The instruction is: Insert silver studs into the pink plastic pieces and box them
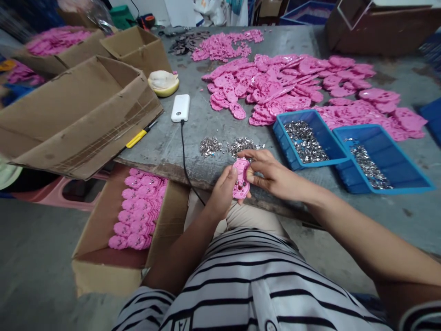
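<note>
Though fingers cover much of its outline, the pink piece (240,185) shows at the near edge of the table (406,216), held over the lap. The left hand (223,189) clasps its left side, and the right hand (272,177) pinches its top right corner. Whether the right fingertips hold anything else is hidden. Just beyond, the silver bits (223,146) are too fine to make out.
</note>
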Motion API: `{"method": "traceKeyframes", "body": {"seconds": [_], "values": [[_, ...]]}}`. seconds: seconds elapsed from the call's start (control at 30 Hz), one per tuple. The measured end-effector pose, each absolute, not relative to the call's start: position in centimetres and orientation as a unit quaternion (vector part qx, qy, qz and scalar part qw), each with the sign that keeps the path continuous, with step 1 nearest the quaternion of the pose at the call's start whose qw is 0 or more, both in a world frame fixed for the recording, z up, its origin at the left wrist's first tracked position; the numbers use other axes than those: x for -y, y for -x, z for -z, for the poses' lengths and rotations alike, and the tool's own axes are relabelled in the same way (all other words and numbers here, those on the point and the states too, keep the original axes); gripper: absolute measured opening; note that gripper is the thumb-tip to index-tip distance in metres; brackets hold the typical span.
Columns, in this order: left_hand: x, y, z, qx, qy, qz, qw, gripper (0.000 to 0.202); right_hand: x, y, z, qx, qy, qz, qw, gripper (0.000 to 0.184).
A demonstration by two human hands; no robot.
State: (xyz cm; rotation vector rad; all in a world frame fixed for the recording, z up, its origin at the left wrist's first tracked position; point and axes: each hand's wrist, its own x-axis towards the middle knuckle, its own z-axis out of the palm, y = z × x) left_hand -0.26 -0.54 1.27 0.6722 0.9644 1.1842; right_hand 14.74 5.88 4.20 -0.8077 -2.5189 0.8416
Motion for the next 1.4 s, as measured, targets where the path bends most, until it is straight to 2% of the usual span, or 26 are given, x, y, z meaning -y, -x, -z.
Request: {"method": "traceKeyframes", "body": {"seconds": [0.43,0.9,1.13,1.4], "values": [[0.4,0.0,-1.9,-0.424,-0.301,-0.510,0.686,0.066,-6.5,-14.7,-4.8,0.900,0.263,-0.314,0.150,0.016],[0.2,-0.3,-1.8,-0.410,-0.294,-0.506,0.699,0.049,-6.5,-14.5,-4.3,0.900,0.278,-0.305,0.144,0.018],[0.4,-0.2,-2.0,-0.401,-0.306,-0.513,0.695,0.035,-5.6,-14.6,-3.9,0.874,0.320,-0.300,0.211,0.015],[0.4,0.4,-2.3,-0.403,-0.331,-0.499,0.692,0.046,-4.4,-14.5,-3.3,0.784,0.354,-0.397,0.320,0.016]]}}
